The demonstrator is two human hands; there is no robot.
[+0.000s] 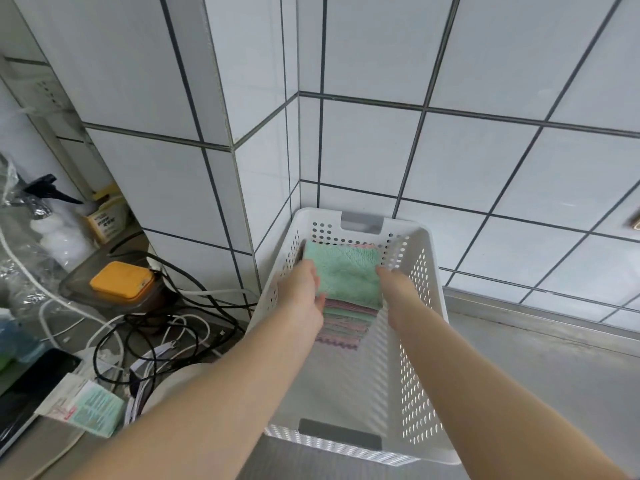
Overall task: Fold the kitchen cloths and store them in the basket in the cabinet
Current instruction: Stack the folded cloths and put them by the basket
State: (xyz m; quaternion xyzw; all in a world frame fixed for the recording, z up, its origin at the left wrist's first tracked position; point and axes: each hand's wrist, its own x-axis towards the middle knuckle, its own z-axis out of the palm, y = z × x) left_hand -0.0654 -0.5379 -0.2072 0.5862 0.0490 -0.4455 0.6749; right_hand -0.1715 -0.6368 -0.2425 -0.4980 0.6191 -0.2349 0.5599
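Fluffy folded cloths [348,271] stacked inside perforated white plastic basket [420,327].

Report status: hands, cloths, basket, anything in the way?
Both hands in the basket: left hand and right hand hold the cloth stack by its sides. Stack at the far end. Cables left of basket, not blocking.

Steel counter [554,368] carries a white basket [420,306] (cables [166,327] beside).

Kitchen, tiled walls [467,64], steel counter [554,358] (cluttered)
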